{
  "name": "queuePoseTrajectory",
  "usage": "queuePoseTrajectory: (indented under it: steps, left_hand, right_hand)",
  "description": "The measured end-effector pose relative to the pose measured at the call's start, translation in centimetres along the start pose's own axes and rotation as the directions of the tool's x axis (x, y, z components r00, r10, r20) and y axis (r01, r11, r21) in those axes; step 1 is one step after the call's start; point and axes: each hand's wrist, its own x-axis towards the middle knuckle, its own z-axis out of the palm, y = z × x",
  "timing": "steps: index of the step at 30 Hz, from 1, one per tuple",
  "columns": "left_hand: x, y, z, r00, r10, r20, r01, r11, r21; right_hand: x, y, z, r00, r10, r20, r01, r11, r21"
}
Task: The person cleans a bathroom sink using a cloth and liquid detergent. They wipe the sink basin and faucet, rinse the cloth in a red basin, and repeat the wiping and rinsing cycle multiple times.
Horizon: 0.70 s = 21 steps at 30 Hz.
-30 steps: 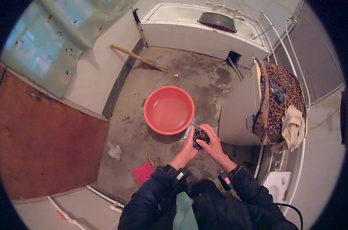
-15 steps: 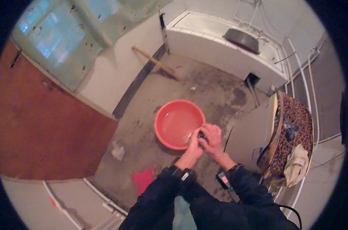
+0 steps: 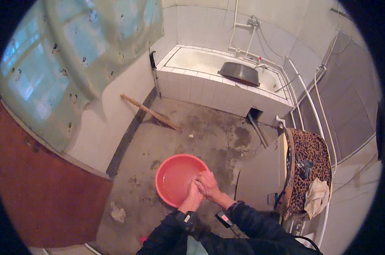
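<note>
My left hand (image 3: pixel 193 197) and my right hand (image 3: pixel 208 185) are clasped together over the near right rim of a round red plastic basin (image 3: pixel 166 171). Both have their fingers closed, the right lying over the left. Whatever may be between the palms is hidden. The basin stands on the floor and holds some water, with glints on its surface. Dark sleeves cover both forearms.
Ahead is a white tiled bathtub (image 3: pixel 196 59) with a dark metal tub (image 3: pixel 239 73) tilted on its edge. A short broom (image 3: pixel 150 111) leans at the left wall. To the right stands a cabinet-like box (image 3: pixel 260 178) under a leopard-print cover (image 3: pixel 309 148) and cloth (image 3: pixel 317 196).
The view has tilted up, so the basin and bathtub sit lower in the picture. My hands have closed tighter together, and the small dark thing seen between my fingers is now hidden.
</note>
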Motion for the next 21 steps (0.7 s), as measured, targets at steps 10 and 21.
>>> queuePoseTrajectory:
  steps: [10,21]
  left_hand:
    - [2.8,3.6,0.8,0.956,-0.080,0.281,0.056,0.994,0.092]
    - [4.3,4.4,-0.5,0.953,-0.023,0.302,-0.024,0.988,0.151]
  right_hand:
    - [3.2,1.2,3.0,0.985,0.172,-0.030,-0.174,0.979,-0.109]
    - [4.2,2.0,4.4,0.985,0.167,-0.047,-0.169,0.984,-0.049]
